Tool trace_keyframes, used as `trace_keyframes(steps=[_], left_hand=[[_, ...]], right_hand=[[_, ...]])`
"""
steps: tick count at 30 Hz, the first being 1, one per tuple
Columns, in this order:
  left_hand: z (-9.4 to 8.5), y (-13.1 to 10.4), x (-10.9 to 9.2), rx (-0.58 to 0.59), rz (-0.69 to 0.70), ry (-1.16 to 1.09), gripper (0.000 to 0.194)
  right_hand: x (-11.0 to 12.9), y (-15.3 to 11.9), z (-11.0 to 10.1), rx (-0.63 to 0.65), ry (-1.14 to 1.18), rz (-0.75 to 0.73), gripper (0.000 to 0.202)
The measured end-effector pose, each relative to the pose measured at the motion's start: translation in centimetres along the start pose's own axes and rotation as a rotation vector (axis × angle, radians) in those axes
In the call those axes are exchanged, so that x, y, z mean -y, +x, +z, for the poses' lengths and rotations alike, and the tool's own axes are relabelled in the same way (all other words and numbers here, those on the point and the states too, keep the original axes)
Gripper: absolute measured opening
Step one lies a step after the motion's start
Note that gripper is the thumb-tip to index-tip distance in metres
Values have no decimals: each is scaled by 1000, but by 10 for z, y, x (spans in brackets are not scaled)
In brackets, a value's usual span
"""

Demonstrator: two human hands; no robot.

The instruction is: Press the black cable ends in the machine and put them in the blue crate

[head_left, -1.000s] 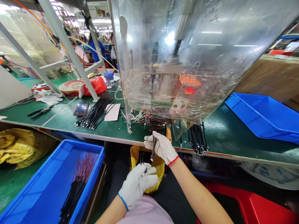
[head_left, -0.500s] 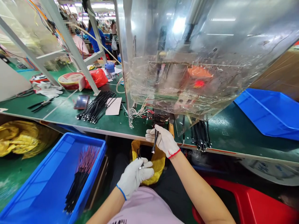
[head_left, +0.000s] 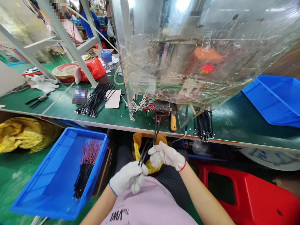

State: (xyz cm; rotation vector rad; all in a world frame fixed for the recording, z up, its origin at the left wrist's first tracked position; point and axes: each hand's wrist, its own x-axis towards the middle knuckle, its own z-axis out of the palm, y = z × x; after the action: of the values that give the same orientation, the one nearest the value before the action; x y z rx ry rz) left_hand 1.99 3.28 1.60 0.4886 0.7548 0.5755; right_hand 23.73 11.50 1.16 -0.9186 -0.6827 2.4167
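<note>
My left hand (head_left: 128, 177), in a white glove with a blue cuff, is closed around thin black cables (head_left: 142, 155) that stick up from its fingers. My right hand (head_left: 166, 156), gloved in white with a red cuff, has loosely bent fingers with nothing visible in them. It is just below a pair of black cables (head_left: 157, 129) hanging from a dark fixture block (head_left: 162, 107) with red and white wires. Behind my right hand, a yellow bag (head_left: 137, 142) hangs open below the bench edge.
A clear plastic shield (head_left: 187, 72) hangs over the fixture. A wooden-handled scraper (head_left: 173, 122) lies beside it. Black cable bundles (head_left: 95, 100) rest on the green bench (head_left: 229, 125). A blue bin (head_left: 47, 175) holds more cables at left; a red stool (head_left: 253, 190) stands at right.
My right hand has drawn down from the fixture, leaving the cable pair hanging from it. My left hand has shifted slightly left, still with cables. The view has tilted a little.
</note>
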Motion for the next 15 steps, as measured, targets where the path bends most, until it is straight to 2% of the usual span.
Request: trace_keyframes(steps=[2, 4, 6, 9, 12, 15], left_hand=[[-8, -6, 1, -25, -101, 220, 31], [-12, -9, 3, -122, -139, 414, 34], [-14, -8, 7, -211, -125, 518, 39], [-15, -4, 15, -258, -66, 463, 42], [-16, -2, 21, -272, -51, 402, 40], [-18, 3, 22, -333, -69, 490, 36]], right_hand=[[-28, 6, -4, -12, 110, -28, 52], [-46, 16, -4, -124, 221, -148, 37], [-54, 27, -4, -251, 275, -194, 27], [-55, 43, -10, -387, 282, -175, 25], [-55, 59, -22, -470, 261, -198, 24], [-59, 79, -34, -600, 210, -233, 25]])
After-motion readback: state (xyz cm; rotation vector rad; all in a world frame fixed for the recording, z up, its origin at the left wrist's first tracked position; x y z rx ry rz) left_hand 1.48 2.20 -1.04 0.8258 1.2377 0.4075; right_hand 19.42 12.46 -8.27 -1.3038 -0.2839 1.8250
